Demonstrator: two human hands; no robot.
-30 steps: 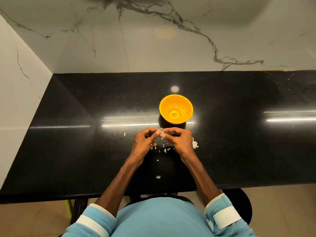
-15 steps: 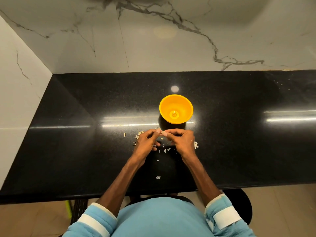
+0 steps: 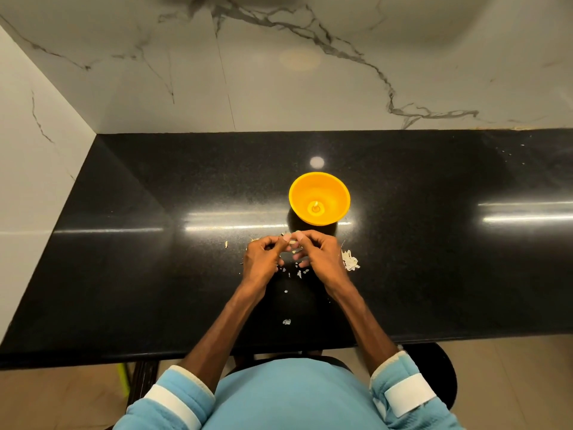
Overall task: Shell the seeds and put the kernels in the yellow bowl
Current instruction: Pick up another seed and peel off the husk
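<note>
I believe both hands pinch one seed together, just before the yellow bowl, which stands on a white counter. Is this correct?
No: the head view shows a black counter; only the wall is white. The left hand and right hand do pinch a seed before the yellow bowl.

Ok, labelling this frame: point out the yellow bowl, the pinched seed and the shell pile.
yellow bowl [image 3: 329, 193]: head view, inner wall.
seed [image 3: 292, 242]: head view, the pale bit showing.
shell pile [image 3: 350, 261]: head view, its middle.

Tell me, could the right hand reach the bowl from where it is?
Probably yes: the bowl stands just beyond the right hand, only counter between them, though that hand and the left hand pinch a seed.
</note>
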